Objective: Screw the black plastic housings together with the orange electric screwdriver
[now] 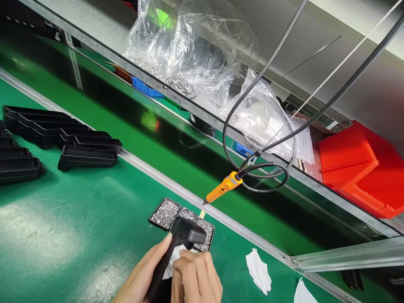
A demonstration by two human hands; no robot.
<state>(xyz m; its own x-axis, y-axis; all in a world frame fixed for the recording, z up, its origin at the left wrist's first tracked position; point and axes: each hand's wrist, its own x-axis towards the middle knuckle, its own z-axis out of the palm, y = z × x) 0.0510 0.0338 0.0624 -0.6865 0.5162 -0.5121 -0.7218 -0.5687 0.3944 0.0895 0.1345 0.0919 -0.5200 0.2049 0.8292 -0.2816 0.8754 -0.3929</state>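
My left hand [143, 273] grips a long black plastic part [181, 237] at the bottom centre, thumb pressed along its side. My right hand [195, 277] presses a white wipe [176, 254] against the same part, fingers curled over the cloth. Just beyond the part lie small black trays of tiny metal screws [166, 212]. An orange electric screwdriver [222, 188] hangs on a black cable above the trays, untouched.
Stacked black plastic housings [85, 147] sit at the left on the green mat. Two white wipes [259, 271] lie at the right. Behind a metal rail run a green conveyor, clear plastic bags [189, 46] and a red bin [360, 168].
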